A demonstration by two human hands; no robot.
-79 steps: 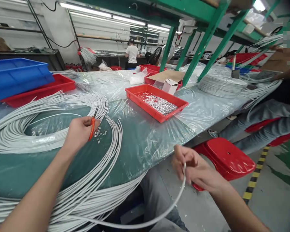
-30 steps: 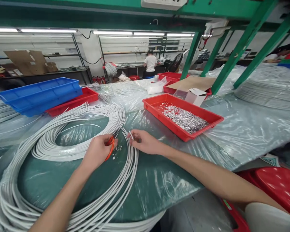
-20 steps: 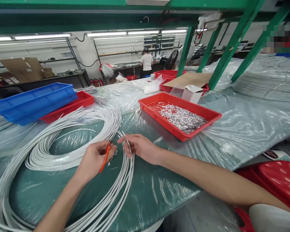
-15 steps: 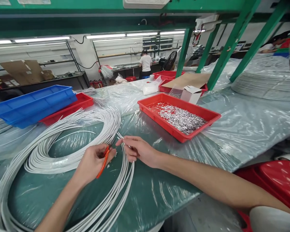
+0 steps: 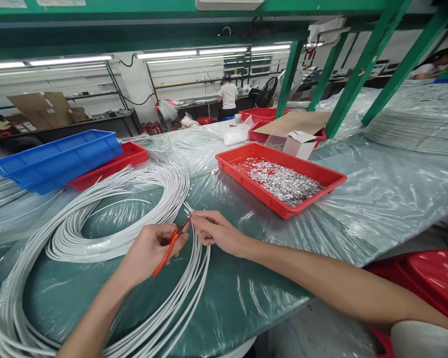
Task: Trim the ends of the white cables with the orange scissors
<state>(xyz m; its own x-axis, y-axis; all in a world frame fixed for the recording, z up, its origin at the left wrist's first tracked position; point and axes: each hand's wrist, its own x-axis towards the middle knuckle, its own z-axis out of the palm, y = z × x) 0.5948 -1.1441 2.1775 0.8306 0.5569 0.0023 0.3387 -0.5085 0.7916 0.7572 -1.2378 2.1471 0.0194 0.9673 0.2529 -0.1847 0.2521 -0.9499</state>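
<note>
White cable end is over the bench at the coil edge, pinched in the right hand fingers. The left hand grips the orange-handled cutters; since half a second ago their tips have come up to meet that end. Containers: red tray holds a heap of silver metal pieces; contents of the stacked blue trays are not visible.

Head-worn camera, facing forward and down, close above left hand, right hand, table
</note>
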